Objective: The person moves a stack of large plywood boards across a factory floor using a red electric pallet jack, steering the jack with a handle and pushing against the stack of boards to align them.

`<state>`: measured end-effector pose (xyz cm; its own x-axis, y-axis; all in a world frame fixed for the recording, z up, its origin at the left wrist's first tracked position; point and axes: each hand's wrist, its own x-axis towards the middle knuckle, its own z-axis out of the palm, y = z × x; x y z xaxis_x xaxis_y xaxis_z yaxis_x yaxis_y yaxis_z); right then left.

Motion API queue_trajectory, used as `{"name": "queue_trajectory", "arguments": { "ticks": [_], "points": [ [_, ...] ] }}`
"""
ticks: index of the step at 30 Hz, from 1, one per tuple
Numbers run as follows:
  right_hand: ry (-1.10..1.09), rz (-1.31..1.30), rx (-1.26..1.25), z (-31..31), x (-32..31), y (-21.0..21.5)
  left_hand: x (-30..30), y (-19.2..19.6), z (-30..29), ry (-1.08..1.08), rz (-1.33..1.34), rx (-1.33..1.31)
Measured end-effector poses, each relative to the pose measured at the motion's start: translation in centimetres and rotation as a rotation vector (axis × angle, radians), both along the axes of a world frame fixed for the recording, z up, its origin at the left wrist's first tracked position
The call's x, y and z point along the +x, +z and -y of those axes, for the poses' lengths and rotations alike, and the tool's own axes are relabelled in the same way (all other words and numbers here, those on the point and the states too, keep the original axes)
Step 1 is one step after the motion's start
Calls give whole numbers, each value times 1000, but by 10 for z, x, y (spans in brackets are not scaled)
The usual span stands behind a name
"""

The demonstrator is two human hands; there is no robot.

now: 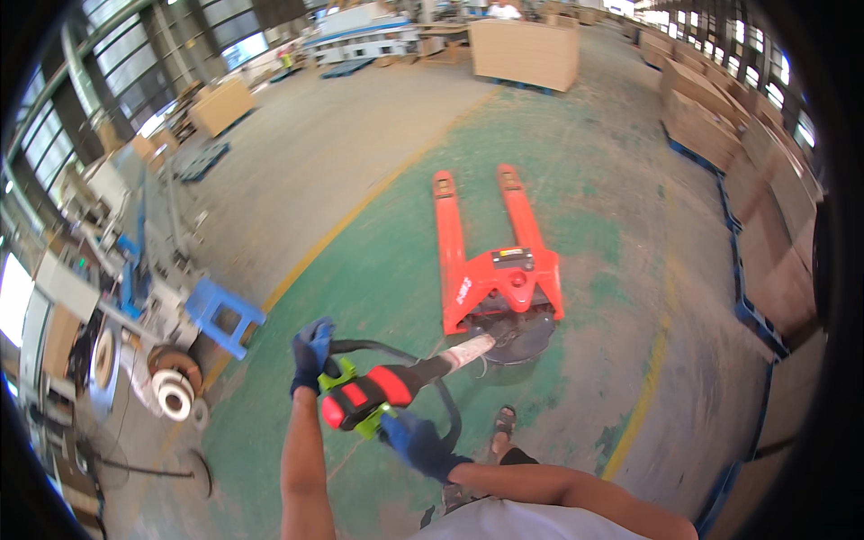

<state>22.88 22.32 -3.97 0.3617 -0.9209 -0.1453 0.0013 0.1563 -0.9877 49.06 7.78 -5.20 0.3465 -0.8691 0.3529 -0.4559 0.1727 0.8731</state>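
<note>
A red electric pallet truck [517, 279] stands on the green floor, its two forks pointing away from me. Its tiller handle [389, 385], with a red and black head and lime-green grips, tilts back toward me and to the left. My left hand [311, 353], in a dark blue glove, is closed at the left end of the handle, beside the green part. On the other side my right hand [421, 443], gloved alike, wraps the right grip. Parts of both hands' fingers are hidden or blurred. A black curved bar [448, 405] loops round the handle head.
A blue plastic stool [223, 315] stands left, beside machinery [135, 270] and rolls of banding [174, 396]. Board stacks on blue pallets line the right [765, 207]; another stack [524, 54] stands ahead. Yellow lines [650, 396] edge the green lane. My sandalled foot [504, 421] is behind the truck.
</note>
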Motion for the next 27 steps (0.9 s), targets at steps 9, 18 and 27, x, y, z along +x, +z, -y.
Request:
{"name": "queue_trajectory", "arguments": {
  "ticks": [9, 18, 27],
  "points": [
    [29, 63, 87, 39, 2, 35, -11, 40, 45, -66, 61, 195],
    [-13, -179, -206, 132, -138, 69, -143, 69, 133, -248, 45, 273],
    [63, -532, -446, 223, -377, 101, -347, 85, 199, -579, 241, 182]
  ]
}}
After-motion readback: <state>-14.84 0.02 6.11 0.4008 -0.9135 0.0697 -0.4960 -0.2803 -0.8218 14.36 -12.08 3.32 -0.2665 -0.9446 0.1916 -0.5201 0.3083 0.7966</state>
